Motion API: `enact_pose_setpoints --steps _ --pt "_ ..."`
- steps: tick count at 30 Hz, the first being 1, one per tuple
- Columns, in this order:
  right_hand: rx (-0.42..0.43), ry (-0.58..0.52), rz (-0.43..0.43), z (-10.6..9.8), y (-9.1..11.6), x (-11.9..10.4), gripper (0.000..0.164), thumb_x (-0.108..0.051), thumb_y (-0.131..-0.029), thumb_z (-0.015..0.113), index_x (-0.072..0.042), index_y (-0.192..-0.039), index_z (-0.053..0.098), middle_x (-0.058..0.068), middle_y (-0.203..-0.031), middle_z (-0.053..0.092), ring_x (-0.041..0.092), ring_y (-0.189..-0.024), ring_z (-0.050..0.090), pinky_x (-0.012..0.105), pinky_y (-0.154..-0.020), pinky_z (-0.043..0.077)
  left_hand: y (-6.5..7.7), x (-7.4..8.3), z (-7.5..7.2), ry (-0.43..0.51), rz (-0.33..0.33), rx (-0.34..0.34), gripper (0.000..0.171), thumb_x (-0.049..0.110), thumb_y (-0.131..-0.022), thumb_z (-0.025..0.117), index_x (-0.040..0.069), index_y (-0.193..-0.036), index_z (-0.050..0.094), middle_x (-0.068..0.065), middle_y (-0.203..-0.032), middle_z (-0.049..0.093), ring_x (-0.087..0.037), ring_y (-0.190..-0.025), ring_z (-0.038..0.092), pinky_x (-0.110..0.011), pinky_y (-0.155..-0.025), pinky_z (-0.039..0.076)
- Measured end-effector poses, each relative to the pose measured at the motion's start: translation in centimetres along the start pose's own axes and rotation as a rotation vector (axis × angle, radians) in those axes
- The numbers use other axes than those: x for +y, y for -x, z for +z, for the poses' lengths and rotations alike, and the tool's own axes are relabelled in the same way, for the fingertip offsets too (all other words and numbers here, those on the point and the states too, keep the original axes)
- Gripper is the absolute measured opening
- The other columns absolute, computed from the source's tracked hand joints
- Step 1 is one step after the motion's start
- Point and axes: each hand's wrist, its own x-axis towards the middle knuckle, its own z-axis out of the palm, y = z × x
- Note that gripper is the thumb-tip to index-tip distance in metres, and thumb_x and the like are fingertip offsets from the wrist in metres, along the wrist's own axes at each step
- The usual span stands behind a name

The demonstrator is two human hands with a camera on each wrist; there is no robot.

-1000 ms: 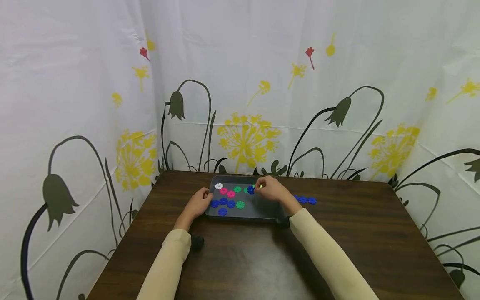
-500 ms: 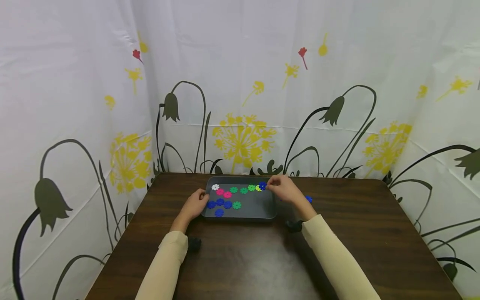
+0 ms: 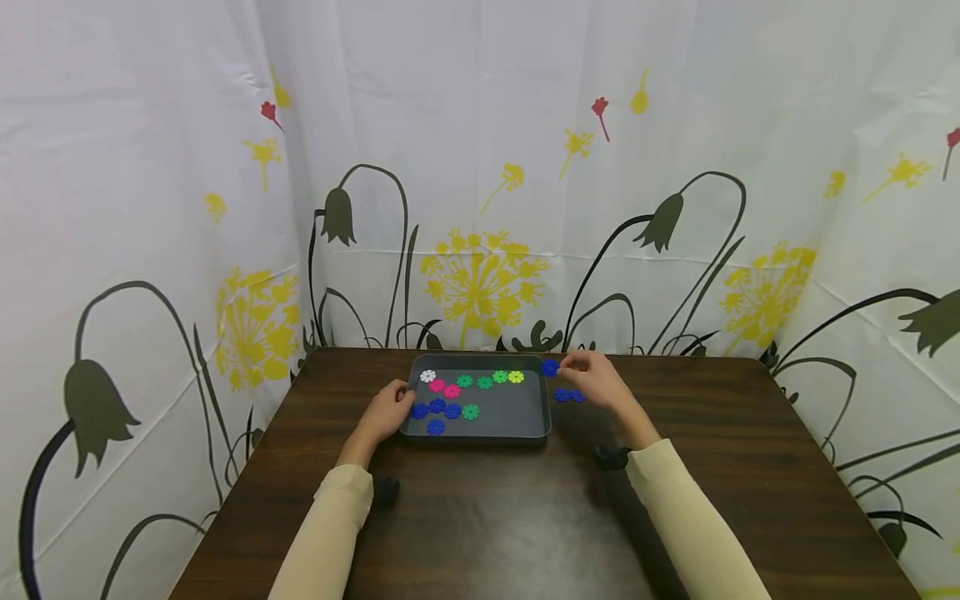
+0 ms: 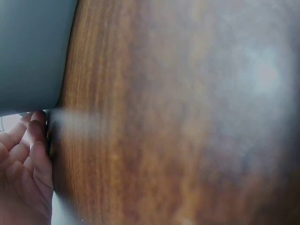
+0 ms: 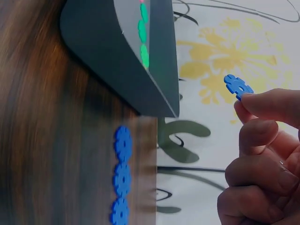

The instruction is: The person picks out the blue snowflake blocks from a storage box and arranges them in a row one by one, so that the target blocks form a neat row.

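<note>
Between thumb and forefinger, my right hand (image 3: 596,379) pinches a blue flower-shaped plastic disc (image 5: 238,86), raised just beyond the right rim of a grey tray (image 3: 517,421). My left hand (image 3: 390,410) grips that tray at its left rim; in the left wrist view its fingers (image 4: 38,131) lie against the outer wall. Inside the tray lie more of these notched discs: a white disc (image 3: 427,376), pink discs (image 3: 452,391), green discs (image 3: 470,412), a yellow disc (image 3: 516,377) and several blue ones (image 3: 436,427). A row of blue discs (image 5: 123,180) lies on the table beside the tray.
The brown wooden table (image 3: 495,517) carries everything and ends shortly behind the tray. A white curtain (image 3: 480,125) with printed flowers hangs past its far edge. Dark wrist-worn devices (image 3: 611,457) sit under both forearms.
My right hand has carried the blue disc rightward from above the tray's back right part to past its right rim, uncovering the yellow disc. The left hand stays at the tray's left rim.
</note>
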Motion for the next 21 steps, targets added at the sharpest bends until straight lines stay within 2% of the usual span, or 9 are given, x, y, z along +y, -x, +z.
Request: enact_pose_setpoints --steps 4,11,15,21 --pt "0.016 0.011 -0.012 -1.0 0.6 0.8 0.020 -0.023 -0.106 0.067 -0.007 -0.111 0.076 0.016 -0.122 0.074 0.029 -0.107 0.067 0.042 -0.089 0.052 0.0 0.1 0.0 -0.008 0.006 0.009 0.044 0.031 -0.113 0.048 0.001 -0.143 0.057 -0.013 -0.108 0.060 -0.027 -0.098 0.058 -0.041 -0.085 0.044" --pt "0.068 -0.004 -0.007 -3.4 1.5 2.3 0.024 -0.019 -0.107 0.064 0.002 -0.112 0.075 0.022 -0.112 0.073 0.024 -0.094 0.062 0.035 -0.079 0.049 0.0 0.1 0.0 -0.011 0.009 0.007 0.044 0.031 -0.112 0.047 0.000 -0.143 0.057 -0.014 -0.109 0.061 -0.028 -0.099 0.058 -0.042 -0.086 0.045" --pt "0.081 0.002 0.040 -4.6 1.9 3.4 0.028 -0.020 -0.108 0.063 0.005 -0.115 0.074 0.023 -0.113 0.072 0.024 -0.097 0.062 0.035 -0.081 0.049 -0.1 0.0 -0.1 -0.012 0.006 0.003 0.045 0.031 -0.113 0.047 0.000 -0.145 0.056 -0.015 -0.112 0.062 -0.029 -0.101 0.059 -0.045 -0.089 0.047" --pt "0.097 0.004 0.158 -5.5 3.2 5.4 0.032 -0.022 -0.110 0.059 0.006 -0.118 0.072 0.026 -0.122 0.071 0.029 -0.103 0.061 0.036 -0.083 0.048 0.0 0.0 -0.1 -0.001 0.007 0.002 0.045 0.031 -0.112 0.047 0.000 -0.144 0.057 -0.015 -0.112 0.062 -0.029 -0.101 0.059 -0.046 -0.090 0.047"
